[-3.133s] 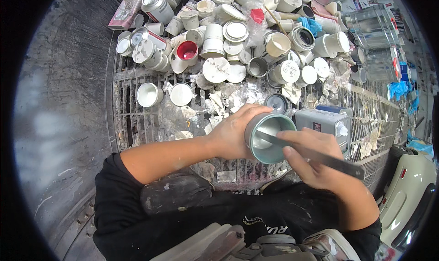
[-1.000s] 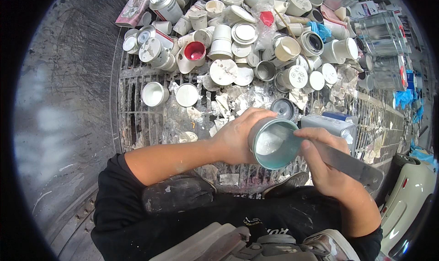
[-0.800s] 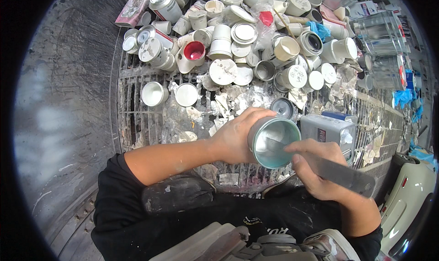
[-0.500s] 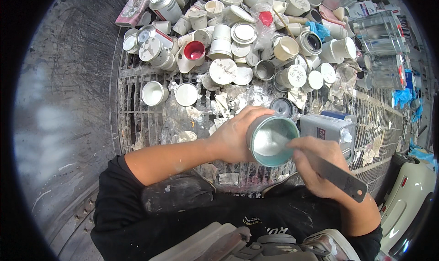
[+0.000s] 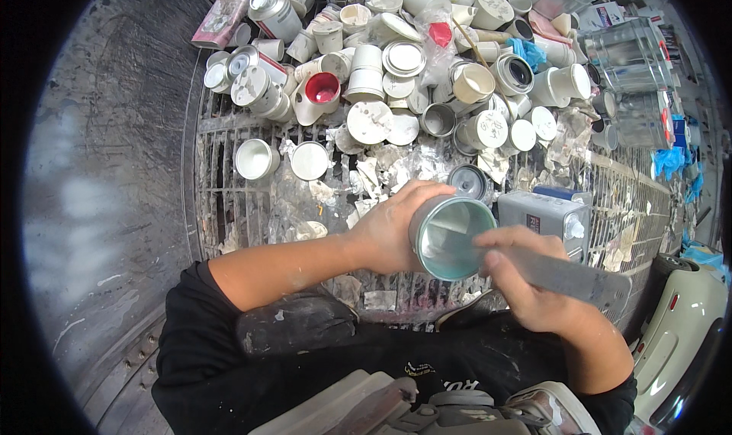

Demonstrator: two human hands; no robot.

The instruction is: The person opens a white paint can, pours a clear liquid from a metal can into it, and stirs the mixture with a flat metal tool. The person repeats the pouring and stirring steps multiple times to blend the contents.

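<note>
My left hand [image 5: 396,229] is closed round a cup [image 5: 446,229] with a pale green rim and whitish silvery contents, tilted toward me. My right hand [image 5: 526,275] grips a flat grey metal stirring blade [image 5: 579,279], blurred by motion, whose lower part reaches into the cup while its holed end sticks out to the right. A dark round lid [image 5: 467,182] lies just beyond the cup. A grey metal can [image 5: 528,215] with a white cap stands to the right, partly behind my right hand.
A stained metal grate [image 5: 229,206] carries paper scraps, a pile of white tubs [image 5: 370,121] and cans [image 5: 278,19]. A dark metal wall [image 5: 114,168] curves along the left. Clear containers [image 5: 625,54] stand at upper right; a cream car bumper [image 5: 679,328] sits at lower right.
The blade has shifted back and forth inside the cup with my right hand, its angle varying. My left hand and cup stay nearly in place.
</note>
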